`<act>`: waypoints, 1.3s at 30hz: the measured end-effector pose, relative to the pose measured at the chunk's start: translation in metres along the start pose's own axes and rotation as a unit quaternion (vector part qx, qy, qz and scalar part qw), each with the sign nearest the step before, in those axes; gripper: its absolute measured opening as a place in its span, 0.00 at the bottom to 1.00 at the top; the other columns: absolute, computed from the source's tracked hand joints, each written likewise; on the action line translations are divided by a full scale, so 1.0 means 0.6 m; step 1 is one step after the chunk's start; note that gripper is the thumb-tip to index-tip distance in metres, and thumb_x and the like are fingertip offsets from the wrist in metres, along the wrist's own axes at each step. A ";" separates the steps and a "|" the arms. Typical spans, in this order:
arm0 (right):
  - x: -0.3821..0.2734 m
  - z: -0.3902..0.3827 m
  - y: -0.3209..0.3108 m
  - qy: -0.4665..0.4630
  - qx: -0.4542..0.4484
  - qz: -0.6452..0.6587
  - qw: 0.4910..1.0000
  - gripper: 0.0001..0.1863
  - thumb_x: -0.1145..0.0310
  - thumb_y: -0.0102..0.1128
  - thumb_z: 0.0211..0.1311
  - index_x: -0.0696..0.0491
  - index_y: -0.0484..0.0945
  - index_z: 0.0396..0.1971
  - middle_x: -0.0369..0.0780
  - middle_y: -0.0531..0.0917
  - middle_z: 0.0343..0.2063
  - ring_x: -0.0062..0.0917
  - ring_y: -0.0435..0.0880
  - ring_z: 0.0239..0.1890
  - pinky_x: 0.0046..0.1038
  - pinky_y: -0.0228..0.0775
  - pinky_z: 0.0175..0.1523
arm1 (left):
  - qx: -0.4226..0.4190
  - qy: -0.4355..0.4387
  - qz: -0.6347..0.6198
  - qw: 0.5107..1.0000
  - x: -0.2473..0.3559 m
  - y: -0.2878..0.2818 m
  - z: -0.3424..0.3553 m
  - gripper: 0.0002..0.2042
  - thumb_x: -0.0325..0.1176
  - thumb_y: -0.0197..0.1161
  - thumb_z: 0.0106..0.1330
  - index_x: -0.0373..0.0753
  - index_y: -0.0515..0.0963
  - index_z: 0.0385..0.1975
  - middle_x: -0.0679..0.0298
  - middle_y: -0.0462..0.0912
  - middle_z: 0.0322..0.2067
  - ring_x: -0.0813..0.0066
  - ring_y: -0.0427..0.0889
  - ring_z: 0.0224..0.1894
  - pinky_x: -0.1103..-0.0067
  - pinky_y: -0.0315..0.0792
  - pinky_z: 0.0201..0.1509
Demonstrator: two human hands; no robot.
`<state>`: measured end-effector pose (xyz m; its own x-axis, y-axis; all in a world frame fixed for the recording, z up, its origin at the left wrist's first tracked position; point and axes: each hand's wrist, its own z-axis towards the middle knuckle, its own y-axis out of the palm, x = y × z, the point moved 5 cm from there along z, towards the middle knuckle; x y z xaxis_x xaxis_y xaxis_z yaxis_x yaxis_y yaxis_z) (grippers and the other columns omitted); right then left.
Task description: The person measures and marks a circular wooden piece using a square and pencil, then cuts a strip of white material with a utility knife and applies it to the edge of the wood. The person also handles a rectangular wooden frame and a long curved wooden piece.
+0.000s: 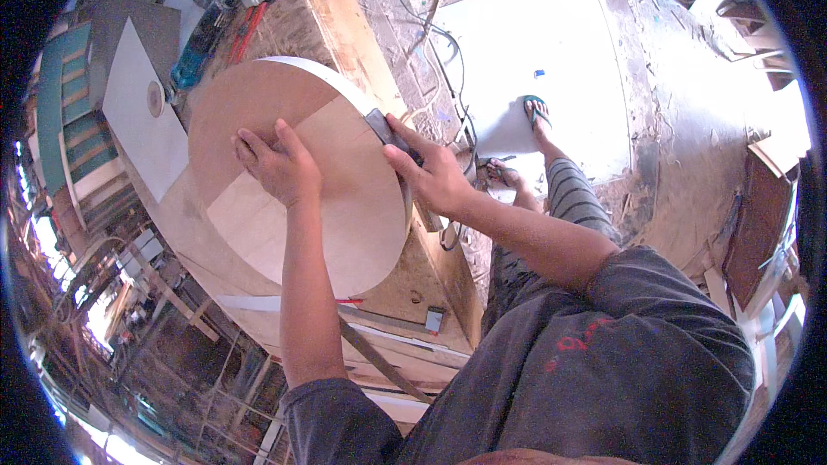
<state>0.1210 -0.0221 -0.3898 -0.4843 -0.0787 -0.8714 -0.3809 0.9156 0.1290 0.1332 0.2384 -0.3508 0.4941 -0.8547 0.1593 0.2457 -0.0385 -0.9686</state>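
Note:
A large round wooden board (pixel 357 232) with a pale edge lies on the workbench, part of its top in brown shade. My left hand (pixel 282 165) rests on its upper face, fingers spread and holding nothing. At the board's right rim, my right hand (pixel 438 179) grips a dark grey block (pixel 379 127), pressed against the edge. The block looks like a sanding block, though my fingers and the angle hide part of it.
A teal power tool (pixel 195 53) and red sticks (pixel 248 33) lie beyond the board. A white panel (pixel 142 133) leans left. A small grey block (pixel 434 320) sits on the near bench. Black cable (pixel 448 39) trails to the floor, beside a white sheet (pixel 525 30).

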 end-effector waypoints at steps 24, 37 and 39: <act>0.022 0.034 0.003 0.001 -0.016 -0.014 1.000 0.42 0.40 0.50 0.78 0.68 0.69 0.69 0.61 0.81 0.59 0.43 0.80 0.65 0.37 0.67 0.71 | 0.015 0.022 0.006 1.000 -0.001 0.000 -0.003 0.45 0.60 0.47 0.78 0.13 0.59 0.70 0.23 0.58 0.71 0.31 0.55 0.77 0.52 0.50 0.82; -0.008 0.029 0.005 0.038 -0.003 -0.041 0.998 0.38 0.40 0.49 0.78 0.61 0.75 0.66 0.57 0.88 0.46 0.46 0.89 0.53 0.41 0.76 0.60 | 0.027 0.038 0.001 0.999 -0.008 0.007 -0.005 0.44 0.59 0.49 0.78 0.12 0.61 0.69 0.22 0.58 0.71 0.29 0.56 0.76 0.51 0.52 0.81; -0.013 0.027 0.007 0.073 -0.009 -0.047 0.996 0.37 0.40 0.49 0.78 0.60 0.75 0.66 0.57 0.88 0.44 0.46 0.89 0.51 0.42 0.77 0.58 | 0.024 0.034 0.002 0.999 -0.007 0.007 -0.003 0.44 0.59 0.49 0.78 0.12 0.61 0.69 0.22 0.58 0.71 0.29 0.56 0.77 0.51 0.52 0.81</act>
<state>0.1356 -0.0113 -0.3899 -0.5551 -0.2223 -0.8015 -0.4439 0.8941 0.0594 0.1303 0.2409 -0.3559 0.4374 -0.8884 0.1394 0.2834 -0.0110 -0.9589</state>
